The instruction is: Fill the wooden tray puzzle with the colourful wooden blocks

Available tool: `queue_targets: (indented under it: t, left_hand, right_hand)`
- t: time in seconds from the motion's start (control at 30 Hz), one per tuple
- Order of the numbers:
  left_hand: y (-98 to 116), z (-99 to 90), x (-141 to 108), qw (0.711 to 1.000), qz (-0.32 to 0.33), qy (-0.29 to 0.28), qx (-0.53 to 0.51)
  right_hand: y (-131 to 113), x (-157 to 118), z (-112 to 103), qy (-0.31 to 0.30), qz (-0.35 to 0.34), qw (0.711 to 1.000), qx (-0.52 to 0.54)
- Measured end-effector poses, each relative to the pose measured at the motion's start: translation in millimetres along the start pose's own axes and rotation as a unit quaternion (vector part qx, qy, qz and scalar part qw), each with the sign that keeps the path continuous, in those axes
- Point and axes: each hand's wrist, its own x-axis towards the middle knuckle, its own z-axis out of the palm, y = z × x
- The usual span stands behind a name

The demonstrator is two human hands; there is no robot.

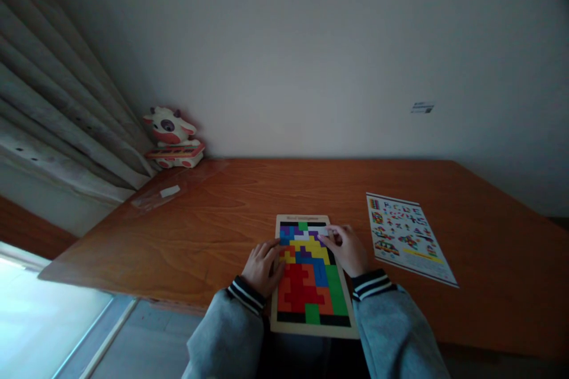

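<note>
At the near edge of the worktop (249, 183), between our two hands, lies the puzzle board (313, 329), a pale wooden frame packed with coloured pieces. Red and orange ones fill much of the lower part, green the right side, yellow a band higher up; black shows in the corners. Our left hand (262, 269) rests at the board's left side, its fingers loosely parted and reaching over the rim, gripping nothing that we can see. Our right hand (351, 251) is over the upper right part, thumb and forefinger drawn near each other beside a white piece (322, 230) — whether they pinch it, we cannot tell. To the right, well apart from the board, we have a printed sheet (409, 237) of small colourful figures. Far left, near the curtain (53, 89), sits a cow toy (171, 136) — clear plastic (149, 202) lies just in front.
</note>
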Motion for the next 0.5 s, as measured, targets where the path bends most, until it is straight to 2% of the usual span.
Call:
queue_targets:
  t: [0.23,0.5]
  left_hand:
    - [-0.3,1.5,0.4,1.000,0.008,0.016,0.005]
    - [-1.1,2.0,-0.7,1.000,0.014,0.021,0.013]
  right_hand:
    - [-0.5,0.7,6.5,0.035,0.004,0.999,-0.029]
    - [2.8,-1.4,4.8,0.021,-0.016,1.000,-0.016]
